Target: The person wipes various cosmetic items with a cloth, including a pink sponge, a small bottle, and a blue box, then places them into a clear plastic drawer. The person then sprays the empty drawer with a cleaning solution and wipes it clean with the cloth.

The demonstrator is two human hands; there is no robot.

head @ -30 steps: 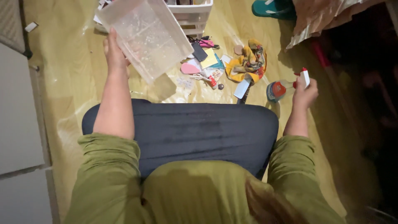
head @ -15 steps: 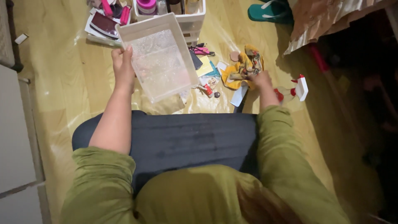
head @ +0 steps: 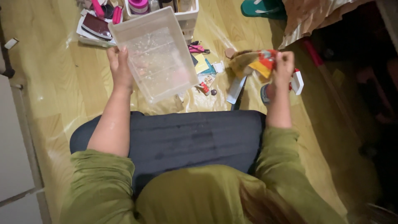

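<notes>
floor [head: 66, 95]: yellow wood, glossy | on it: small clutter [head: 205, 68], spray btl [head: 290, 85], green sandal [head: 261, 8]

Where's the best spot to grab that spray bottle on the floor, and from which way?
Probably by its white trigger head, coming down from above on the right. The spray bottle lies on its side on the floor, and the right hand with the yellow cloth hides most of its body. The head sticks out in plain sight, so it looks the easiest part to pinch.

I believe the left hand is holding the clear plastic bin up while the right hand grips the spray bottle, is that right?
Not quite. The head view shows the right hand gripping a yellow and red cloth; the spray bottle stands on the floor behind it. The left hand does hold the clear plastic bin up.
</notes>
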